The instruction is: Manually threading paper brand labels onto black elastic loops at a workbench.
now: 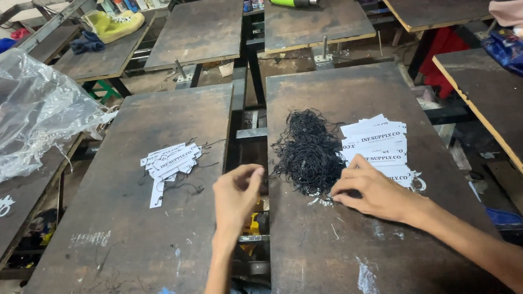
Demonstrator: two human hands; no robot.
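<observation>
Right hand point(376, 193) lay flat on the right desk point(315, 263), fingers pressed down at the lower edge of a fanned stack of white paper tags point(376, 147), holding nothing clear of the surface. Just left of it, touching the tags, sat a tangled heap of black strings point(308, 150). Left hand point(235, 197) hovered over the gap between the two desks, fingers curled narrow with the tips pinched together near the heap; whether it held a string could not be told. On the left desk point(123, 232) lay a smaller pile of tags with strings attached point(170, 162). Crumpled clear plastic sheeting point(24, 112) lay at the far left
</observation>
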